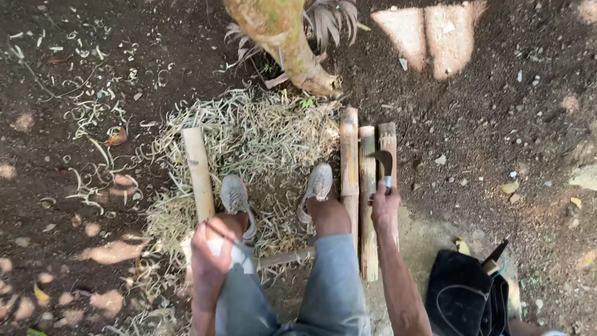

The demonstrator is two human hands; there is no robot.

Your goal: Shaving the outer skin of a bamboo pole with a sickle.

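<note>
Gripping a curved knife (385,163) in closed right hand (385,208) over three bamboo pieces (367,186); left hand (210,252) clasped a bamboo pole (199,174) on shavings (267,134). Bamboo likely stiff, light; best held mid-length.

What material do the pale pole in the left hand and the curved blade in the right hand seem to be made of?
The pole held by the left hand looks like bamboo: pale yellow, round, dry, with a matte surface and a faint node ring. The curved blade in the right hand is probably steel: dark grey and dull, with a lighter band at the handle. Its handle material cannot be told.
</note>
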